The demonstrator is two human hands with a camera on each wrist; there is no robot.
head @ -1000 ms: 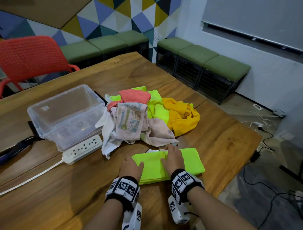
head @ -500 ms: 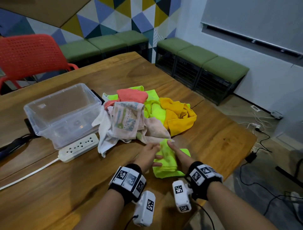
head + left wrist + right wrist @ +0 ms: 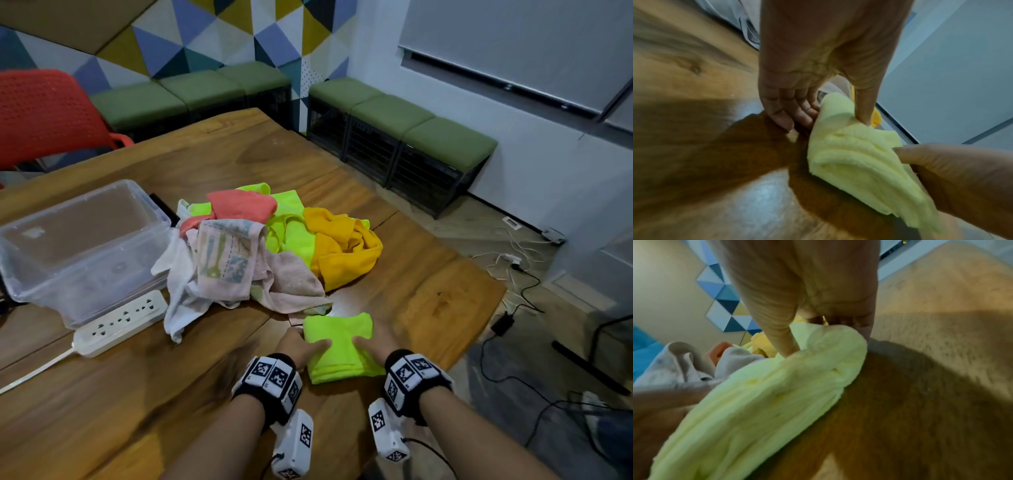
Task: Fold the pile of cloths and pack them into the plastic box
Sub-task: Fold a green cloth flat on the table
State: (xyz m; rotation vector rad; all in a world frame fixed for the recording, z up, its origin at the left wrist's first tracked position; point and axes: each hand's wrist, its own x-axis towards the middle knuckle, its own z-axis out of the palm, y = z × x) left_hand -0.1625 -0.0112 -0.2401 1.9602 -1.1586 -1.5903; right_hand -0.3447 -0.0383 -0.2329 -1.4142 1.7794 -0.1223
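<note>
Head view shows a folded neon-green cloth held between both hands just above the near part of the wooden table, in front of the unfolded pile of cloths. The left hand grips the cloth's left edge, thumb on top and fingers tucked below, as the left wrist view makes plain; the right hand pinches the right edge the same way, its thumb pressed into the top layer while the fingers curl underneath. The cloth sags a little between the two grips, its stacked layers showing along the near edge. The pile holds a yellow-orange cloth, a coral cloth, more neon-green fabric and a pale printed towel, all crumpled together. Left of the pile stands the clear plastic box, open at the top, with no cloth seen inside. A white power strip lies just in front of the box, its cable running off to the left. A red chair stands behind the table's far left edge.
</note>
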